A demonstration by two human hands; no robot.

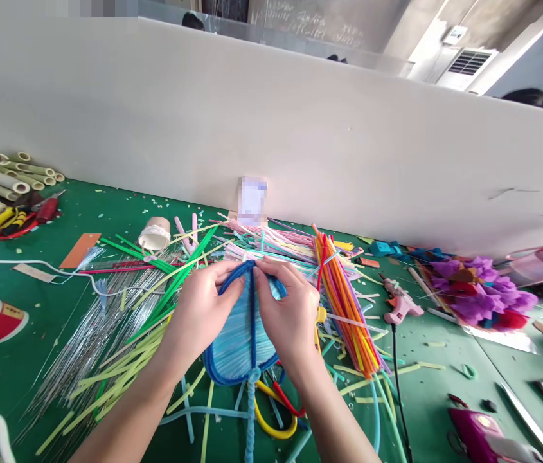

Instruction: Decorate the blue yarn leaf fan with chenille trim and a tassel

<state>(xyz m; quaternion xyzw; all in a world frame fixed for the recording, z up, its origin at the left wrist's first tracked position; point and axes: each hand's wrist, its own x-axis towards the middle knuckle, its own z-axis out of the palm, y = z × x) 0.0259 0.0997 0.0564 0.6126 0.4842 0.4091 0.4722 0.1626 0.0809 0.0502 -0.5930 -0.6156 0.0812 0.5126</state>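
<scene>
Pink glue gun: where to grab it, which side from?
I'd take the pink glue gun by its thick body behind the nozzle, coming from the right. The nozzle points away from the wearer, the cord trails toward them, and the orange pipe-cleaner bundle lies close on the left.

Head cam, fwd & down (close), over green tbl (pixel 428 411) to partition (pixel 165 109).

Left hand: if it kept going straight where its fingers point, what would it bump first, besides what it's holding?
Probably the right hand: its fingertips are just beside those of the left hand, at the top of the dark blue fuzzy frame. Exact depth is unclear.
</scene>
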